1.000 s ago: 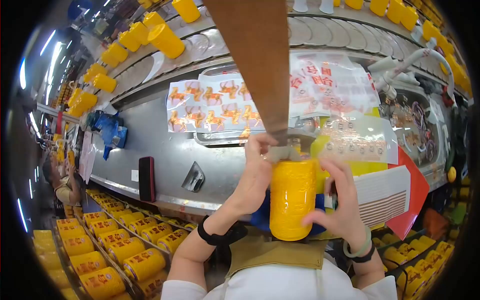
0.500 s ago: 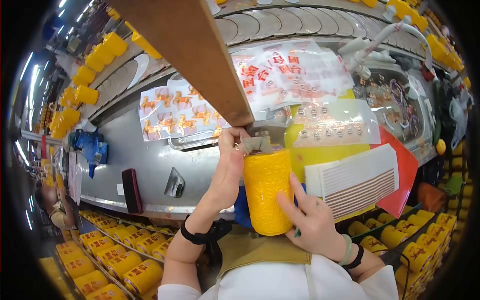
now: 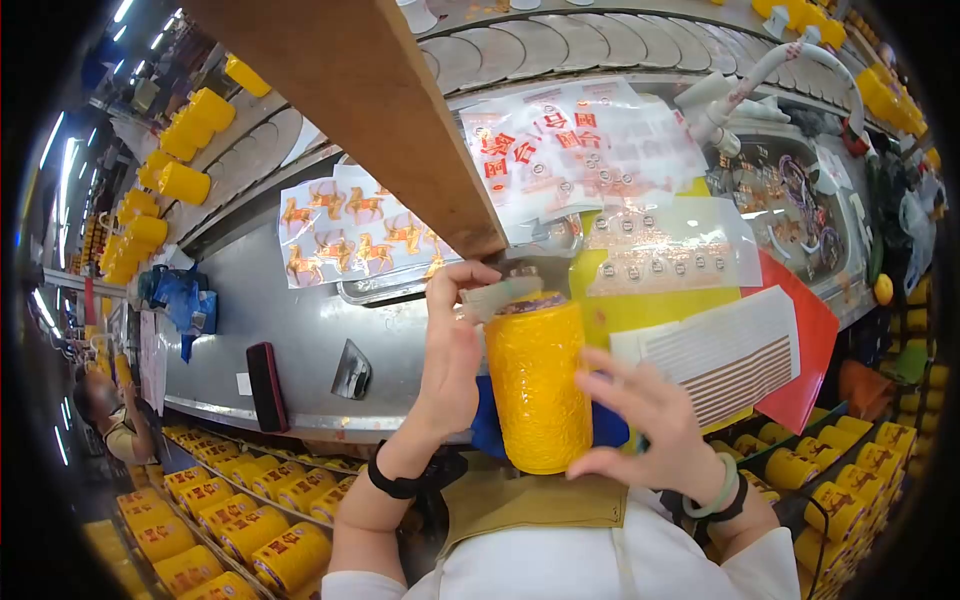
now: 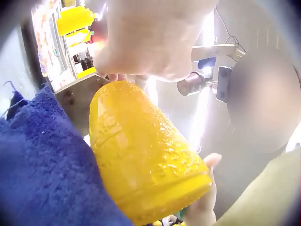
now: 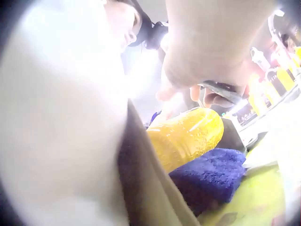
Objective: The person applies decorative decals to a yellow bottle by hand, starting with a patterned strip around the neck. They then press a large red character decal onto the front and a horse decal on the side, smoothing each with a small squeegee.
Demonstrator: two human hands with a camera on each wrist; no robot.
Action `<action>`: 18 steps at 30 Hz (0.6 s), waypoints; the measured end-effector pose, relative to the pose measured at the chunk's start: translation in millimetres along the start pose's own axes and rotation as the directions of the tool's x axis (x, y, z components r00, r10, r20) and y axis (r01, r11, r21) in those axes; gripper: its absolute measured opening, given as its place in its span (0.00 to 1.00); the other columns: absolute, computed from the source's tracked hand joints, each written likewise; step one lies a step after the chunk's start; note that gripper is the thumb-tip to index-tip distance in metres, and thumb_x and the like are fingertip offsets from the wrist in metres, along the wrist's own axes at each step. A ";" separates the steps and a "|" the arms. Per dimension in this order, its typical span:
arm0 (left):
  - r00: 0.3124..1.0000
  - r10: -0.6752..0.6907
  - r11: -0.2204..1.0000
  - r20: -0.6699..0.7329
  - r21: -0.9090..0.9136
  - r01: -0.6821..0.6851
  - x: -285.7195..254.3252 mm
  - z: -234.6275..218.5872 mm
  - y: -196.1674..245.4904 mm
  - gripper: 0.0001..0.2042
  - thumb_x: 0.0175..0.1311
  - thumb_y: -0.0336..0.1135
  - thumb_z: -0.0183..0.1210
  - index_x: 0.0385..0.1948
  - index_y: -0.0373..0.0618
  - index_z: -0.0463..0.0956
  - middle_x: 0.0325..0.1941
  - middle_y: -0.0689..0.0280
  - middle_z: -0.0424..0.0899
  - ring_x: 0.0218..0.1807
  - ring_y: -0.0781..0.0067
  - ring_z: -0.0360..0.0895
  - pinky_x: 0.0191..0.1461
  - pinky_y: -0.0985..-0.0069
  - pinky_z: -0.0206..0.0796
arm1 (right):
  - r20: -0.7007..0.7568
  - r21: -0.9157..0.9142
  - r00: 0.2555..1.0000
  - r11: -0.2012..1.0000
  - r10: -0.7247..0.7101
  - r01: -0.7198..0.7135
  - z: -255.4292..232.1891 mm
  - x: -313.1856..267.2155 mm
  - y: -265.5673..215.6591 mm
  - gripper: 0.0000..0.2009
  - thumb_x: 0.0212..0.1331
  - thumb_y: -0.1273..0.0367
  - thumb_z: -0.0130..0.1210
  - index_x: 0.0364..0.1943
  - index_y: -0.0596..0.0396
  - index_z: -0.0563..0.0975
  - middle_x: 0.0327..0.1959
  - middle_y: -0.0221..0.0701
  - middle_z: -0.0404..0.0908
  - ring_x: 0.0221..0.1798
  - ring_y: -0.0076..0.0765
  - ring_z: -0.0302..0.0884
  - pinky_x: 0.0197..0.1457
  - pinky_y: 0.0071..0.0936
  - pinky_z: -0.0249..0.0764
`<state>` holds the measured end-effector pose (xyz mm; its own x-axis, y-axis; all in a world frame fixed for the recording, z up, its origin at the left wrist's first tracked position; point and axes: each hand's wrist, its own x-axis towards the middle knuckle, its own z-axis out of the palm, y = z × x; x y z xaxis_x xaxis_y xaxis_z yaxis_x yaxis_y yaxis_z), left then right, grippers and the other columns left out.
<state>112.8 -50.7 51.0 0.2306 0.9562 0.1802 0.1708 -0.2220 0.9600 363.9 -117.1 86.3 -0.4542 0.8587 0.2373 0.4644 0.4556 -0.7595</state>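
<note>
A glossy yellow embossed bottle [image 3: 540,380] leans toward the person at the counter's front edge, its base toward the lap. My left hand [image 3: 447,365] grips it at the neck end, fingers curled, with a pale translucent wrap [image 3: 500,297] by the fingertips. At the bottle's right side my right hand [image 3: 645,415] has thumb and forefingers spread. A thin shiny dark strip [image 5: 222,88] lies between its palm and its other, curled fingers; I cannot tell what it is. A blue cloth [image 5: 211,176] lies under the bottle.
Decal sheets with golden animals [image 3: 340,225] and red lettering [image 3: 570,145] lie across the steel counter. A black phone [image 3: 266,388] is at left, striped sheets [image 3: 720,360] at right. A wooden post [image 3: 390,110] rises ahead. Yellow bottles [image 3: 290,555] fill racks below.
The head view has swung, shifting the scene left. My right hand came up against the bottle's side, then its fingers spread away again. The left hand stays at the neck.
</note>
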 end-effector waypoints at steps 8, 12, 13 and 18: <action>0.964 0.188 0.981 -0.187 0.088 -0.174 -22.4 6.7 -3.0 0.26 0.81 0.44 0.41 0.56 0.28 0.81 0.54 0.50 0.87 0.60 0.53 0.80 0.67 0.61 0.68 | -0.139 0.028 0.989 0.998 0.054 -0.050 4.9 59.0 15.4 0.27 0.59 0.59 0.71 0.62 0.50 0.81 0.47 0.39 0.76 0.40 0.43 0.77 0.44 0.36 0.77; 0.954 0.234 0.971 -0.189 0.092 -0.220 -23.9 4.7 -4.2 0.23 0.79 0.42 0.46 0.55 0.28 0.82 0.54 0.47 0.86 0.59 0.52 0.80 0.65 0.60 0.70 | -0.155 0.041 0.987 0.998 0.052 -0.046 14.4 63.4 18.8 0.23 0.58 0.58 0.72 0.57 0.48 0.83 0.47 0.38 0.78 0.41 0.43 0.78 0.45 0.36 0.77; 0.953 0.244 0.967 -0.179 0.119 -0.225 -24.7 4.3 -4.3 0.23 0.79 0.42 0.46 0.54 0.28 0.82 0.54 0.46 0.85 0.58 0.51 0.81 0.64 0.60 0.71 | -0.154 0.041 0.987 0.998 0.051 -0.045 15.7 63.5 19.6 0.23 0.58 0.58 0.72 0.57 0.48 0.83 0.47 0.38 0.78 0.41 0.43 0.78 0.45 0.36 0.77; 0.945 0.252 0.967 -0.209 0.090 -0.238 -26.1 6.6 -8.9 0.21 0.78 0.40 0.49 0.54 0.28 0.82 0.55 0.46 0.85 0.58 0.51 0.81 0.64 0.60 0.71 | -0.221 0.004 0.975 1.000 -0.005 0.006 18.5 62.7 21.2 0.21 0.57 0.58 0.72 0.53 0.49 0.85 0.45 0.38 0.80 0.43 0.46 0.79 0.48 0.38 0.77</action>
<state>111.6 -75.0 36.3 0.0607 0.8873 0.4572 0.1960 -0.4598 0.8661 331.2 -58.0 73.9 -0.2774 0.8873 0.3686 0.4584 0.4594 -0.7608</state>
